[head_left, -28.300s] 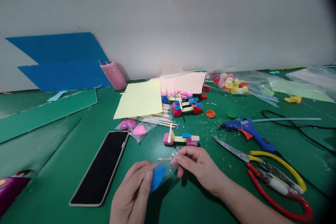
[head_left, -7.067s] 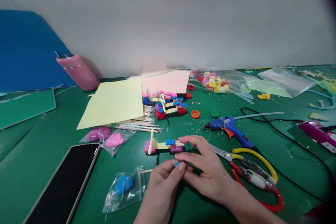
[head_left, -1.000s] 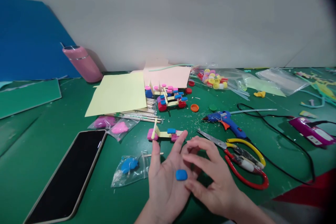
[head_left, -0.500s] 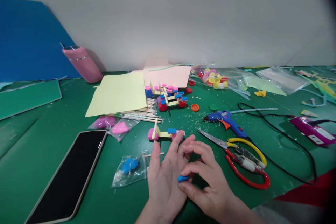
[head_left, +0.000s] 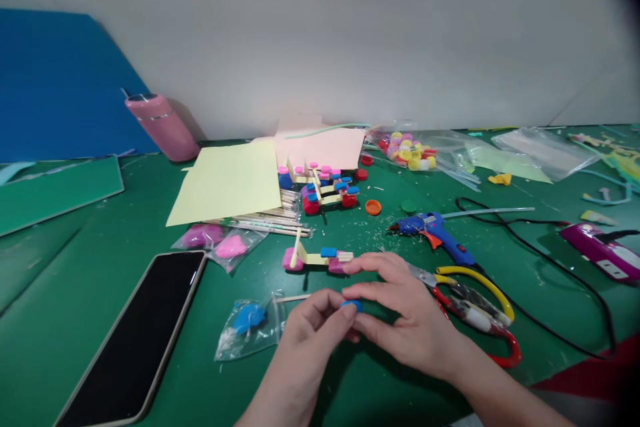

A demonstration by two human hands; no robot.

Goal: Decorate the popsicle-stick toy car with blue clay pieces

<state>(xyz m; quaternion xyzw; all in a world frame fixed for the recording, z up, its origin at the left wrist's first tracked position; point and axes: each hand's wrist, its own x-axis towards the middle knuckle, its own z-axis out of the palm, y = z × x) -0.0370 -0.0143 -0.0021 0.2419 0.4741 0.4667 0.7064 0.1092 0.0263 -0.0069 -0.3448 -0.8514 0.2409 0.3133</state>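
Note:
A small piece of blue modelling clay (head_left: 353, 305) is pinched between the fingertips of both hands. My left hand (head_left: 314, 340) is closed, its thumb pressing the clay from the left. From the right, the thumb and index finger of my right hand (head_left: 405, 310) grip the same piece, while its other fingers reach forward. Just beyond the fingers stands a small model car (head_left: 315, 258) of wooden sticks with pink wheels and a blue piece on top. A clear bag with more blue clay (head_left: 249, 317) lies left of my hands.
Scissors (head_left: 473, 307) and a blue glue gun (head_left: 435, 233) lie to the right. A phone (head_left: 133, 340) lies at the left. Behind are more model cars (head_left: 330, 190), yellow paper (head_left: 227, 183), bagged pink clay (head_left: 231, 246), a bag of bottle caps (head_left: 407, 150) and a pink tumbler (head_left: 164, 127).
My left hand has turned from an open, upward palm to a closed pinch. The blue clay has moved forward from over the palm to between both hands' fingertips.

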